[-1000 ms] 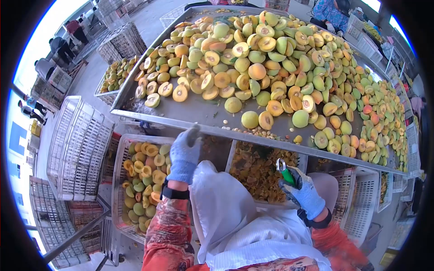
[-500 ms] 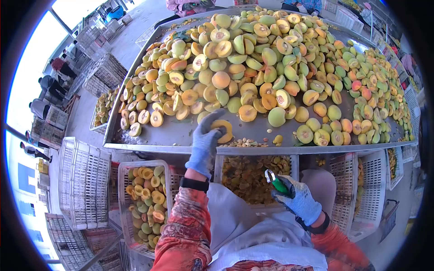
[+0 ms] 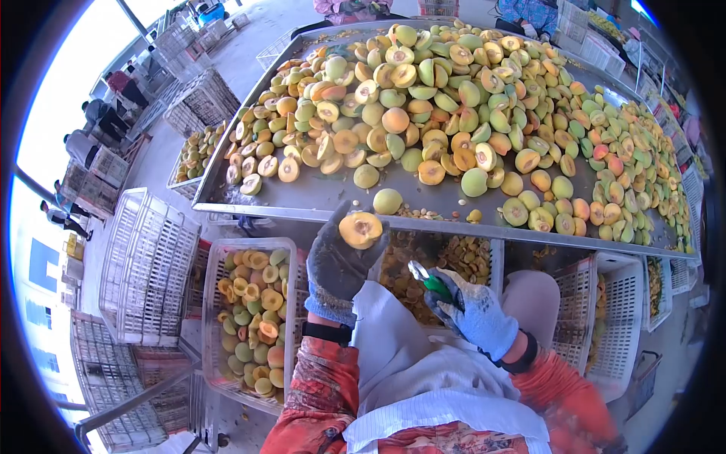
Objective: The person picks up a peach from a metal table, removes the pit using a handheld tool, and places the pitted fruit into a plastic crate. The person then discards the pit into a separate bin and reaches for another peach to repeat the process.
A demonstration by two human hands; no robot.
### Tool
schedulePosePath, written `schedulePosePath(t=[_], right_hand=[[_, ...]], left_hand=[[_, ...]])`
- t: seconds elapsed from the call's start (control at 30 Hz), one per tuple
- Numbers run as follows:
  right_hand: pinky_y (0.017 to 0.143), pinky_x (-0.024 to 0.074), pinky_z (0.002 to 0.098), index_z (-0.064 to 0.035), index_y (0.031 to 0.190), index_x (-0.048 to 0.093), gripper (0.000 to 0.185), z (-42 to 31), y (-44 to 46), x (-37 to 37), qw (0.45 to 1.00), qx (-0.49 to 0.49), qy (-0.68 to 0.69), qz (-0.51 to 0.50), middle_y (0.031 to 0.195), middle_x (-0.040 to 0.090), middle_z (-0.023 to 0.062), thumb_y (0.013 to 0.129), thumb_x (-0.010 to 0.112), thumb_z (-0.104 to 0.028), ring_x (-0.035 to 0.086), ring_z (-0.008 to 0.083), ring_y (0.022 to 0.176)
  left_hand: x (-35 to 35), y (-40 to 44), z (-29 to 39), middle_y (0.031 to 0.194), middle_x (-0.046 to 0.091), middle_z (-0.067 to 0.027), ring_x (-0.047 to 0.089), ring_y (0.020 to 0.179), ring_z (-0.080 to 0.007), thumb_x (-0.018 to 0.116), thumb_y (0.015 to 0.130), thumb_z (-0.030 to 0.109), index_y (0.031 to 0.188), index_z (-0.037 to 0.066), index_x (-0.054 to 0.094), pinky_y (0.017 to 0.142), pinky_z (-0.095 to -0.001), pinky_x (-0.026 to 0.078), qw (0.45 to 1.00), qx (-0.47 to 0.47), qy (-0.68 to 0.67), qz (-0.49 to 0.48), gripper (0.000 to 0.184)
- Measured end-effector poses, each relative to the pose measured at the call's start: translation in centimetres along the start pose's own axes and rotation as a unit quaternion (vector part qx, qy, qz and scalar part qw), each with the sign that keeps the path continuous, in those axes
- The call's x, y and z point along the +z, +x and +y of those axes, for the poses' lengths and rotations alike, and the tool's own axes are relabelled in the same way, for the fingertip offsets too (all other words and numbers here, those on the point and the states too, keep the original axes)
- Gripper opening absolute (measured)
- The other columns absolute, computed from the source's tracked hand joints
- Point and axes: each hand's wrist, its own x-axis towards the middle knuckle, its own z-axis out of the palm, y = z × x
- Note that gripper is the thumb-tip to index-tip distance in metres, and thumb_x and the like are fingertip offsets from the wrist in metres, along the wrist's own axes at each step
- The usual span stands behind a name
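Observation:
My left hand [image 3: 342, 261], in a grey-and-blue work glove, is closed around an apricot half [image 3: 361, 230] with its cut face up and a brownish centre. It is just in front of the table's near edge. My right hand [image 3: 476, 312], gloved too, grips a pitting tool [image 3: 432, 283] by its green handle. The tool's metal loop end points up and left toward the apricot half, apart from it. Beneath and between the hands, a crate of fruit scraps [image 3: 474, 261] is partly hidden by the left hand and the tool.
A metal table [image 3: 318, 195] carries a large heap of halved apricots [image 3: 439, 98]. A crate of apricot halves [image 3: 214, 333] stands at my left. White baskets [image 3: 155, 265] are stacked farther left, and more baskets [image 3: 616, 318] stand at right. Other people sit across the table.
My left hand has drawn back from the table toward me and turned palm up with the apricot half. My right hand has moved left with the tool, nearer the left hand.

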Motion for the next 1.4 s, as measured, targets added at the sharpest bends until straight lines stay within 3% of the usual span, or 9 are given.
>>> schedulePosePath(t=[0.1, 0.3, 0.4, 0.67, 0.73, 0.97, 1.1, 1.17, 1.4], right_hand=[[0.064, 0.0505, 0.0364, -0.0027, 0.112, 0.053, 0.04, -1.8, 1.7, 0.1, 0.976, -0.139, -0.153, 0.072, 0.091, 0.065, 0.0153, 0.078, 0.066, -0.021, 0.064, 0.0313, 0.077], [0.061, 0.0492, 0.0353, -0.0018, 0.115, 0.052, 0.05, -3.3, 2.5, 0.8, 0.941, -0.184, -0.277, 0.059, 0.089, 0.063, 0.0137, 0.076, 0.067, -0.029, 0.063, 0.0276, 0.072], [0.061, 0.0484, 0.0352, -0.0016, 0.115, 0.051, 0.052, -3.6, 2.4, 0.9, 0.937, -0.179, -0.293, 0.058, 0.087, 0.063, 0.013, 0.075, 0.067, -0.031, 0.062, 0.0265, 0.071], [0.056, 0.0478, 0.0364, -0.0009, 0.113, 0.051, 0.049, -4.0, 1.6, 1.6, 0.934, -0.18, -0.308, 0.019, 0.074, 0.061, 0.013, 0.076, 0.066, -0.029, 0.061, 0.0265, 0.063], [0.051, 0.0469, 0.0354, 0.0004, 0.111, 0.05, 0.046, -3.7, 1.3, 2.0, 0.952, -0.178, -0.25, 0.013, 0.068, 0.06, 0.0119, 0.078, 0.065, -0.028, 0.06, 0.0273, 0.057], [0.062, 0.0477, 0.0395, 0.0008, 0.102, 0.052, 0.031, -3.9, 1.7, 1.4, 0.961, 0.009, 0.222, -0.163, 0.081, 0.062, 0.0188, 0.082, 0.06, -0.021, 0.062, 0.0307, 0.068], [0.052, 0.0463, 0.0347, 0.0005, 0.104, 0.051, 0.029, -3.4, 2.2, 2.0, 0.986, -0.147, -0.022, -0.076, 0.077, 0.06, 0.0106, 0.084, 0.057, -0.02, 0.058, 0.0216, 0.057], [0.042, 0.0413, 0.0286, -0.0013, 0.105, 0.049, 0.031, -5.3, 1.5, 0.0, 0.88, 0.192, 0.375, -0.219, 0.068, 0.053, 0.0031, 0.086, 0.055, -0.025, 0.052, 0.0141, 0.049], [0.038, 0.0339, 0.0218, -0.0047, 0.105, 0.05, 0.046, -4.6, 1.2, -0.6, 0.868, 0.202, 0.376, -0.253, 0.065, 0.048, 0.0005, 0.081, 0.06, -0.042, 0.044, 0.009, 0.044]], left_hand=[[2.2, -1.7, 0.1, 0.102, 0.062, -0.0107, 0.062, 0.088, -0.0223, 0.069, 0.076, 0.02, 0.111, -0.001, 0.054, 0.073, -0.0304, 0.05, 0.942, -0.075, -0.325, 0.045, 0.043], [1.0, -4.0, -0.8, 0.112, 0.057, -0.0146, 0.061, 0.096, -0.0226, 0.06, 0.083, 0.011, 0.119, 0.001, 0.044, 0.08, -0.0326, 0.051, 0.99, 0.093, 0.101, -0.031, 0.041], [2.1, -4.5, -0.7, 0.107, 0.059, -0.0135, 0.062, 0.091, -0.0226, 0.055, 0.086, 0.011, 0.116, -0.003, 0.046, 0.079, -0.0329, 0.051, 0.978, 0.032, -0.207, 0.013, 0.034], [1.4, -4.4, 2.9, 0.09, 0.063, -0.0126, 0.062, 0.077, -0.0161, 0.046, 0.091, 0.023, 0.1, -0.002, 0.058, 0.057, -0.0246, 0.05, 0.997, 0.068, 0.032, 0.008, 0.03], [1.5, -4.9, 4.4, 0.088, 0.063, -0.0112, 0.062, 0.078, -0.0159, 0.05, 0.089, 0.027, 0.098, -0.004, 0.061, 0.065, -0.0254, 0.051, 0.979, -0.13, -0.153, 0.021, 0.033], [1.1, -4.4, 4.5, 0.088, 0.067, -0.0064, 0.06, 0.074, -0.0095, 0.053, 0.086, 0.009, 0.1, 0.0, 0.064, 0.067, -0.0215, 0.048, 0.982, -0.09, -0.166, 0.021, 0.02], [1.2, -3.1, 7.1, 0.079, 0.066, -0.0046, 0.057, 0.066, -0.0082, 0.06, 0.082, 0.008, 0.091, -0.001, 0.067, 0.063, -0.0225, 0.048, 0.969, -0.228, -0.096, 0.027, 0.014], [1.2, -3.0, 4.7, 0.079, 0.067, -0.0068, 0.06, 0.069, -0.0102, 0.062, 0.079, 0.011, 0.093, 0.002, 0.067, 0.065, -0.0255, 0.048, 0.989, -0.123, -0.086, -0.013, 0.017], [1.4, -0.2, 3.0, 0.076, 0.065, -0.0133, 0.063, 0.07, -0.0268, 0.06, 0.079, 0.029, 0.084, 0.005, 0.069, 0.069, -0.034, 0.049, 0.971, -0.073, 0.109, -0.198, 0.025]])
